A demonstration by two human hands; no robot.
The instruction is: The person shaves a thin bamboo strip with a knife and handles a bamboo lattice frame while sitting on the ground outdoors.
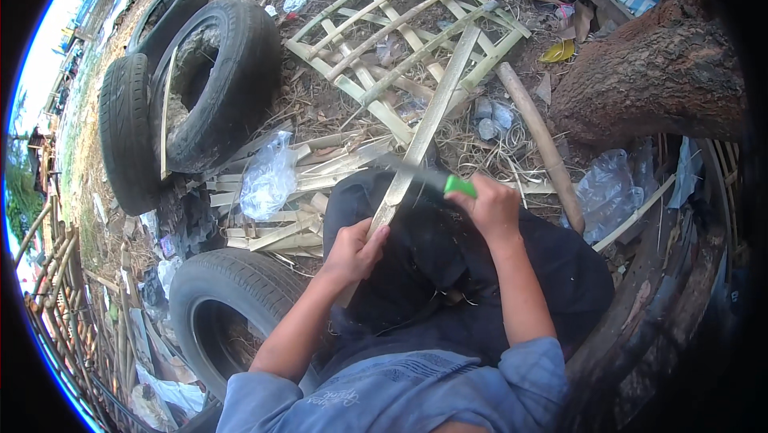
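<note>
My left hand [354,252] is closed round the near end of a long flat bamboo strip [433,117]. The strip slants up and away from my lap, its far end over a woven bamboo lattice [387,26] on the ground. In my right hand [490,207] is a knife with a green handle [460,186]. Its blade, blurred, points left and lies across the strip, just beyond my left hand; whether it cuts in cannot be told. My legs in dark trousers are folded under the strip.
Several old tyres [240,73] stand or lie at the left. Split bamboo pieces [276,237] and a clear plastic bag [269,177] lie left of my knees. A round pole [544,149] lies at the right, near a thick tree trunk [652,73].
</note>
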